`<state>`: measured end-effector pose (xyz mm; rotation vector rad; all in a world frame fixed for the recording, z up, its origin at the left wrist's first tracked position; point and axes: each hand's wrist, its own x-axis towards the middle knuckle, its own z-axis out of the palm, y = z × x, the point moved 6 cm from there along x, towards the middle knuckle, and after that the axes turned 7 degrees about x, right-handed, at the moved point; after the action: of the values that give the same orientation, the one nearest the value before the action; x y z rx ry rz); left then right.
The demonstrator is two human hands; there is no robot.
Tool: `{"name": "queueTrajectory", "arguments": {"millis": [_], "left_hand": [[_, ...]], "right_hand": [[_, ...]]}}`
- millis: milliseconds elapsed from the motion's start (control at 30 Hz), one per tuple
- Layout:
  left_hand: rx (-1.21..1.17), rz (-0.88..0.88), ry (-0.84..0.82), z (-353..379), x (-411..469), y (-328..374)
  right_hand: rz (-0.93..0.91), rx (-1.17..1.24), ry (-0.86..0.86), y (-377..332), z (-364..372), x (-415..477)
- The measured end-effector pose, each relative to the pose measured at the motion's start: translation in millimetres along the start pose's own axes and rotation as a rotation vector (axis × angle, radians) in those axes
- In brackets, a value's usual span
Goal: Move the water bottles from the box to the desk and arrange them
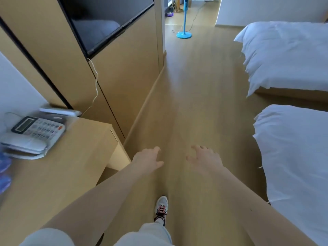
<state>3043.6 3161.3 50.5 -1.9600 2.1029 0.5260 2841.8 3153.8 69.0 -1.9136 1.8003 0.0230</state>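
Observation:
Both my arms reach forward over the wooden floor. My left hand (148,159) is open with relaxed fingers and holds nothing, just past the desk's corner. My right hand (204,156) is open too, fingers spread, empty. The wooden desk (71,167) lies at the lower left. At its far left edge a blurred blue-and-clear shape (4,174) shows, possibly water bottles; I cannot tell. No box is in view.
A white telephone (33,135) sits on the desk's far end. A wood cabinet with a TV (106,23) runs along the left. Two white beds (292,55) (298,166) line the right. A blue fan stand (184,34) stands far ahead. My shoe (161,208) is on the floor.

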Motion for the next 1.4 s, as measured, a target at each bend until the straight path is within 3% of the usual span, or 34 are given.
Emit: {"name": "queueTrajectory", "arguments": {"millis": [367, 633, 1033, 1400], "left_hand": [[0.03, 0.119, -0.114, -48, 151, -14], [0.046, 0.184, -0.182, -69, 225, -23], [0.052, 0.189, -0.227, -111, 328, 10], [0.129, 0.112, -0.155, -215, 482, 102]], "right_hand": [[0.157, -0.089, -0.105, -3, -26, 143], [0.234, -0.129, -0.116, 2, -48, 199], [0.225, -0.076, -0.138, 36, -85, 305], [0.151, -0.007, -0.079, 101, -206, 451]]}}
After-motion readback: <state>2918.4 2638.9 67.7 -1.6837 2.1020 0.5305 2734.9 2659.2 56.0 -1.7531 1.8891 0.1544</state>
